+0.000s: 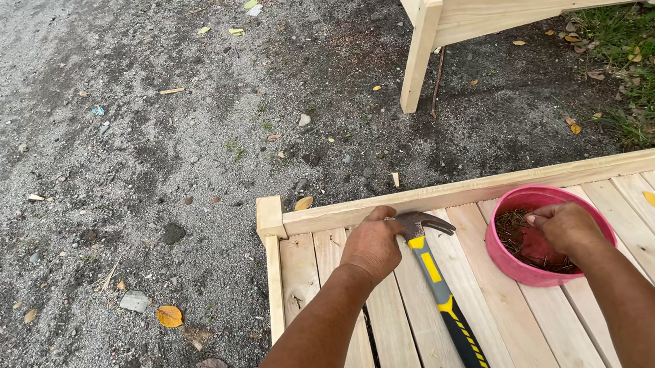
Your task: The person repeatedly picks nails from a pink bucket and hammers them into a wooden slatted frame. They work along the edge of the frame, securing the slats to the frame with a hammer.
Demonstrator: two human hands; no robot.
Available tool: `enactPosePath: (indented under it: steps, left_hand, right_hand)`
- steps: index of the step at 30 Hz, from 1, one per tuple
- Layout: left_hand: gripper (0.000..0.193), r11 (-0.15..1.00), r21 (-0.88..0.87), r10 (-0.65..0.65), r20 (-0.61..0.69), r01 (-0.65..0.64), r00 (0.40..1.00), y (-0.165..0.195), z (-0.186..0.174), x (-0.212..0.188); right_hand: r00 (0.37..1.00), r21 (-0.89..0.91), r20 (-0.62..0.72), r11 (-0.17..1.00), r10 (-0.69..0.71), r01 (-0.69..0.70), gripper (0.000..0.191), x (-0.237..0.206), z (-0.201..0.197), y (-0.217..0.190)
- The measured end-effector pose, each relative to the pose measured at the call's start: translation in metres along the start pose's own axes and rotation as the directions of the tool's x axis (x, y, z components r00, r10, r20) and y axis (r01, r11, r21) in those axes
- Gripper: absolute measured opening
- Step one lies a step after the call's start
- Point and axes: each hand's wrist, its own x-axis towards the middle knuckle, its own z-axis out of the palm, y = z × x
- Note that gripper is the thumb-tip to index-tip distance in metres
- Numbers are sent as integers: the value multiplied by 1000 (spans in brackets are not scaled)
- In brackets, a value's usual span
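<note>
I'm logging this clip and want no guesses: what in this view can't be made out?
- Right hand: fingertips dip into the round pink plastic bowl of small dark nails; any grip is hidden.
- Left hand: a nail seems pinched beside the yellow-and-black claw hammer, too small to confirm.
- Hammer handle: cut off by the bottom edge.
- Pale wooden frame: cut off by the top edge.

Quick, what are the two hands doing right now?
Left hand: closed, pinching a nail against the wooden rail, beside the hammer.
Right hand: in the pink bowl of nails; whether it grips any cannot be told.
</note>
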Motion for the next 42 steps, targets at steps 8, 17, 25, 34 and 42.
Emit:
enactPosePath:
  steps: [8,17,25,34,42]
  left_hand:
    - [35,989,-133,43,-111,-58,993,9,6,8]
    - [31,935,125,334,5,-332,942,37,-5,18]
    - [19,909,291,278,111,-299,954,24,-6,16]
    - [19,962,241,130,-5,-125,991,-4,13,20]
    - [37,991,-64,-132,-191,122,973,-43,33,12]
  right_hand:
    - [983,468,162,870,90,-156,26,-5,-7,-14]
    - [824,489,476,871,-307,42,14,-47,32,-124]
    - [751,433,606,901,-264,-33,7,-40,69,-146]
    - [799,498,553,863,-238,-87,14,-50,73,-155]
    - [861,-367,507,911,27,187,60,-77,80,-145]
